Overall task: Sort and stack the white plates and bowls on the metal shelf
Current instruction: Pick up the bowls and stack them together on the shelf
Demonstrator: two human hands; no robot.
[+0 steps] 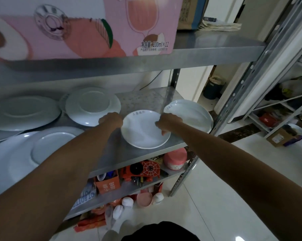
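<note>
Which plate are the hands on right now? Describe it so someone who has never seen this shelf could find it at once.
Start at the metal shelf under the pink drinks carton; near its front right edge lies a small round white plate, face up. The left hand and right hand flank it. Unlike the upside-down plates to its left and the oval dish to its right, it is round, with faint writing on its far rim.

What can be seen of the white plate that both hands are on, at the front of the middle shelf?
The white plate is round, glossy and looks ceramic, with faint grey lettering near its far rim. It lies right side up and flat on the metal shelf, near the front edge. The left hand is at its left rim and the right hand rests over its right rim. A second white plate lies close behind it to the right; whether they touch is hidden by the hand.
</note>
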